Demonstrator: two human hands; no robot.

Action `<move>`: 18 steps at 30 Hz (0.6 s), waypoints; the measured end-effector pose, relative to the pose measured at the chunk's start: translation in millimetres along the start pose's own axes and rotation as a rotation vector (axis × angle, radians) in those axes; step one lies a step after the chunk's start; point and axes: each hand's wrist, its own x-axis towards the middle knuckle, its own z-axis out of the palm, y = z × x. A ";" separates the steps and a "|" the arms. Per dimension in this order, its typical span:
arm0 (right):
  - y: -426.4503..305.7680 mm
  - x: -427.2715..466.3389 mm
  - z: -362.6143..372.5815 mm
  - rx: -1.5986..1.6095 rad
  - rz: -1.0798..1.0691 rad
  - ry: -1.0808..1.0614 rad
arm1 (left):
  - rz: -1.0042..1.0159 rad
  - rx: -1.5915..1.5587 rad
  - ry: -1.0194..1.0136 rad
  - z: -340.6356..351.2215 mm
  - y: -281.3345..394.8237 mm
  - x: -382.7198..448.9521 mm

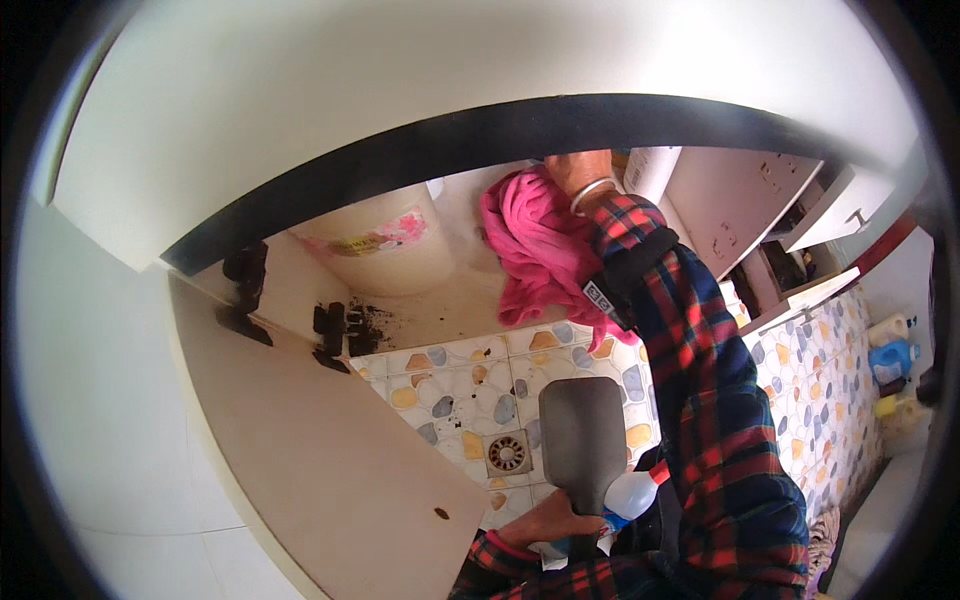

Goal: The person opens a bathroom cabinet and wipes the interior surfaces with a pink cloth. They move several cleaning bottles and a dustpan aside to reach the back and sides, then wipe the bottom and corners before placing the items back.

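My right hand (583,171) reaches into an open under-counter cabinet, with a bracelet at its wrist. Its fingers are hidden behind the dark counter edge (480,139), so what they hold cannot be seen. Against that hand a bunched pink towel (529,232) hangs over the front of the cabinet floor. Low in the view, my left hand (544,519) grips the handle of a dark grey paddle-shaped implement (583,431), its broad end towards the cabinet. Close beside the handle is a bottle with a red cap (631,493); whether the left hand also holds it is unclear.
A cream bucket with a flower print (382,247) stands inside the cabinet, left of the towel, and a white bottle (651,171) on the right. An open cabinet door (315,465) juts out at left. Drawers (802,292) protrude at right. The pebble-patterned floor has a drain (508,453).
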 end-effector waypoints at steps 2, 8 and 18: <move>-1.3 -5.3 -21.5 0.115 -0.014 -0.053 | -0.039 0.029 -0.026 -1.1 0.3 1.2; -3.5 -26.6 -111.9 0.417 0.147 -0.128 | 0.029 -0.022 -0.022 -0.2 -1.2 6.1; 25.7 -12.5 -112.0 -0.015 0.410 -0.190 | -0.067 0.061 -0.087 -0.1 -21.8 24.2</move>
